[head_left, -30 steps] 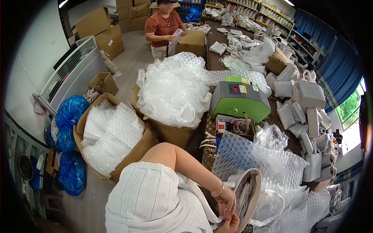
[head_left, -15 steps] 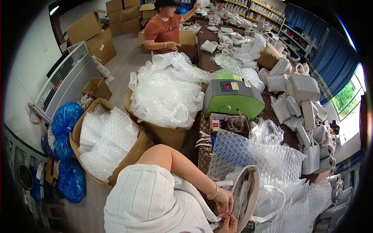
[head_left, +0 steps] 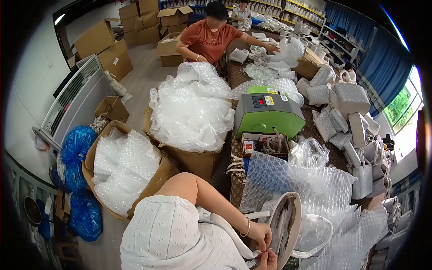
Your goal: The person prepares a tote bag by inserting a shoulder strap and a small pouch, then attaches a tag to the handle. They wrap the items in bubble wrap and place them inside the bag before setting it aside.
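My left hand (head_left: 260, 235), with a bracelet at the wrist, has its fingers pinched together by the end of a white bag strap (head_left: 236, 240). Just below it my right hand (head_left: 268, 260) is closed on the same strap end, fingertips nearly meeting the left ones. The strap loops back along my white knit top. Beside both hands a white handbag (head_left: 294, 220) stands with its mouth open, clear wrapping showing inside. Its handle (head_left: 321, 245) sticks out to the right over bubble wrap (head_left: 297, 180). What lies between my fingertips is too small to make out.
A green and grey machine (head_left: 270, 114) stands on the table behind a small box of cords (head_left: 265, 144). Cartons of bubble wrap (head_left: 191, 108) are at the left, near blue bags (head_left: 85, 211). Wrapped bags (head_left: 351, 101) line the right side. A person (head_left: 211, 38) stands across.
My hands stay at the strap end with only a slight shift of the fingers. The person across has leaned toward the table and reaches an arm over the wrapped goods.
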`<state>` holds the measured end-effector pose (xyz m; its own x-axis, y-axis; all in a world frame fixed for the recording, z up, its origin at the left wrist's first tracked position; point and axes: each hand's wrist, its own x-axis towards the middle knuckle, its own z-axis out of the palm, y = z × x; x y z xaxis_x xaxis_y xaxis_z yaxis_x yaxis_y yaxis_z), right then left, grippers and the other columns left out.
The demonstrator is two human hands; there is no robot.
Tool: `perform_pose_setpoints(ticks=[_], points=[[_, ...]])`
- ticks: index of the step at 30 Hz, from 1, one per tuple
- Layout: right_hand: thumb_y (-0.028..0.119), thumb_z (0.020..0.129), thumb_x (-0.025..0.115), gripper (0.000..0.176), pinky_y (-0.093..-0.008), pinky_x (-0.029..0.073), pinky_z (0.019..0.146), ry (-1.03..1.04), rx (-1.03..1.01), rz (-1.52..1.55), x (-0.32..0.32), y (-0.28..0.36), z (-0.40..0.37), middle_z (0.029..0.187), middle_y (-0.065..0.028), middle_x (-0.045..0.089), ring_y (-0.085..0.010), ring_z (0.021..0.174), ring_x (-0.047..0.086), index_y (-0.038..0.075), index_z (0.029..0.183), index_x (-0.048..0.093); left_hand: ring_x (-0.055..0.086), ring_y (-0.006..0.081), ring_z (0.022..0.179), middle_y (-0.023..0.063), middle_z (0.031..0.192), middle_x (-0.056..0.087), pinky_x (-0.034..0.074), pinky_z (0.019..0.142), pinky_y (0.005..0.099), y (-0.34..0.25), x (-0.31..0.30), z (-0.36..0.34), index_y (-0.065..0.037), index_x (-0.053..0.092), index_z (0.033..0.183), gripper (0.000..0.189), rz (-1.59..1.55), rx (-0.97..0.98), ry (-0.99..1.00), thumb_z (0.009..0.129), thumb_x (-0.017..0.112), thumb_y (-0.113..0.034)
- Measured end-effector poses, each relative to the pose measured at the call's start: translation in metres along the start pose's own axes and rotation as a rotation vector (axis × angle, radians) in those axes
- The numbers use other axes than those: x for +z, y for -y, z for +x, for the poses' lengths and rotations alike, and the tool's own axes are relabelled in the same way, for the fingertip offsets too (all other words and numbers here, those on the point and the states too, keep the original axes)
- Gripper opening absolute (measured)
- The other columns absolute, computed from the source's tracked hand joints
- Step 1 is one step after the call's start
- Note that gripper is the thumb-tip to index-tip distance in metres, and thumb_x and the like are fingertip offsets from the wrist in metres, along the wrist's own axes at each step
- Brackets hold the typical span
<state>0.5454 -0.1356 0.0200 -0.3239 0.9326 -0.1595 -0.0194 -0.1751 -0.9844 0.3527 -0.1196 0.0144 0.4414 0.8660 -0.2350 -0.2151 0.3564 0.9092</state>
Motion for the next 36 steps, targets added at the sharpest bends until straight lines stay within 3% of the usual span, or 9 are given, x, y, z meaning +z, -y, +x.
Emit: perform_pose_setpoints(ticks=[8,12,17,24,36], points=[[0.005,0.088,0.058,0.011,-0.0224,0.048,0.063,-0.030,0.054,-0.020,-0.002,0.005,0.001,0.084,-0.0053,0.061,-0.0112,0.071,0.056,-0.001,0.097,0.059,0.057,0.0107,0.052,0.0076,0.066,0.063,0.046,0.046,0.0226,0.003,-0.005,-0.008,0.001,0.064,0.081,0.012,-0.143,-0.062,-0.037,0.079,0.067,-0.010],[0.005,0.087,0.059,0.011,-0.0214,0.047,0.062,-0.049,0.087,0.017,0.001,0.011,0.003,0.082,-0.0046,0.060,-0.0107,0.070,0.055,0.000,0.097,0.060,0.054,0.0123,0.046,0.0073,0.059,0.060,0.041,0.041,0.0229,0.014,-0.004,-0.002,0.002,0.064,0.078,0.012,-0.096,-0.053,-0.064,0.075,0.069,-0.009],[0.004,0.087,0.059,0.011,-0.0197,0.044,0.059,-0.058,0.128,0.013,0.000,0.011,0.006,0.081,-0.0039,0.059,-0.0098,0.068,0.053,0.000,0.097,0.060,0.053,0.0111,0.047,0.0059,0.059,0.060,0.039,0.042,0.0241,0.021,-0.002,0.003,0.001,0.065,0.077,0.012,0.056,0.031,-0.081,0.075,0.068,-0.010],[0.004,0.086,0.061,0.010,-0.0190,0.042,0.058,-0.043,0.113,0.022,0.000,0.010,0.007,0.078,-0.0030,0.059,-0.0088,0.066,0.052,0.000,0.095,0.061,0.058,0.0122,0.056,0.0049,0.063,0.063,0.045,0.050,0.0265,0.019,0.001,0.005,0.000,0.067,0.077,0.012,0.354,0.234,-0.134,0.073,0.068,-0.011],[0.003,0.085,0.062,0.009,-0.0186,0.043,0.059,-0.053,0.060,-0.017,0.004,0.010,0.010,0.077,-0.0034,0.061,-0.0082,0.065,0.053,0.000,0.093,0.062,0.061,0.0132,0.063,0.0062,0.067,0.065,0.047,0.056,0.0275,0.008,0.004,0.004,-0.001,0.067,0.077,0.011,0.294,0.119,-0.143,0.070,0.069,-0.011]])
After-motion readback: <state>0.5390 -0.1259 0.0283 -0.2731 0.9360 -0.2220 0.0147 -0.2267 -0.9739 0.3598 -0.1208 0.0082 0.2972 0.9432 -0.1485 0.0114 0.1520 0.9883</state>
